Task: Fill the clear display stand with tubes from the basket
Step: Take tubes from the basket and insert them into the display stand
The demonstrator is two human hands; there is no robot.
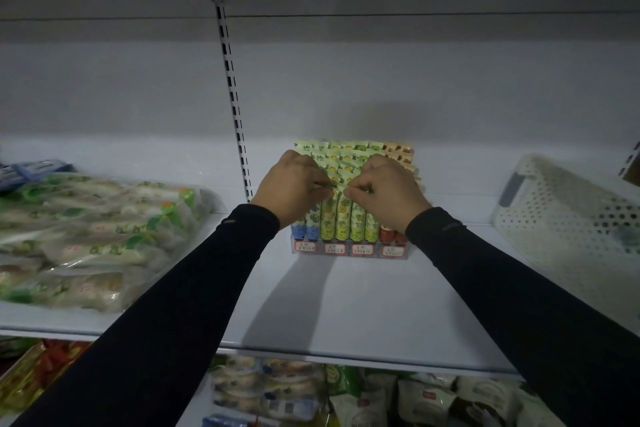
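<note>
Both hands are up at the clear display stand, which sits mid-shelf against the back wall and already looks pretty much packed with tubes: blue ones on the left, yellow-green in the middle, red on the right, several rows deep. From the head cam, the left hand has its fingers curled in and seems to be pinching the crimped top of a tube in the middle rows, and the right hand is doing the same just beside it, fingertips tucked tight on a tube end. Can't tell for sure whether it's one tube or two between them. The white perforated basket is off to the right on the same shelf, well apart from the stand; I can't really see what's left inside. My guess is this is the seating step, nudging a tube down into its slot. Next would be letting go and reaching right to the basket for another, if any remain.
</note>
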